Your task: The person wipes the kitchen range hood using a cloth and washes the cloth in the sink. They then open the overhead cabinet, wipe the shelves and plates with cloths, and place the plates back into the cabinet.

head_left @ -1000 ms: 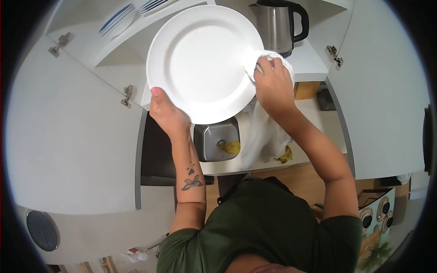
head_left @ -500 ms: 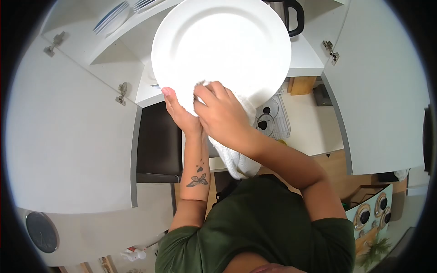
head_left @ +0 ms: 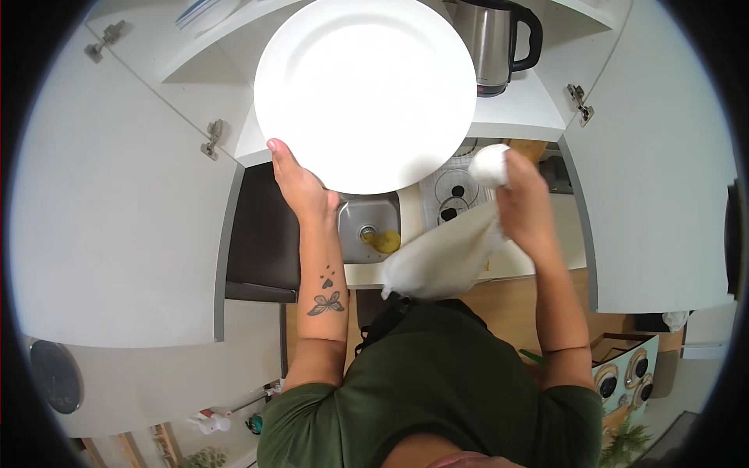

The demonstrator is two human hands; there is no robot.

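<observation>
A large white plate (head_left: 367, 93) is held up in front of the open cabinet. My left hand (head_left: 303, 183) grips its lower left edge, thumb on the face and the other fingers hidden behind it. Off to the right of the plate, my right hand (head_left: 524, 199) is closed around a white cloth (head_left: 449, 253). One bunched end sticks out above the fist, and the rest hangs down to the left, blurred by motion. Cloth and plate are apart.
A steel kettle (head_left: 485, 47) stands on the cabinet shelf. Below are a sink (head_left: 359, 249) with a yellow thing (head_left: 386, 240) in it and glass lids (head_left: 456, 187) on a rack. Open cabinet doors (head_left: 133, 218) flank both sides. Blue-rimmed plates (head_left: 207, 14) sit upper left.
My right hand has moved away from the plate to the right, carrying the cloth. The plate has shifted slightly left, and the kettle and sink now show more fully.
</observation>
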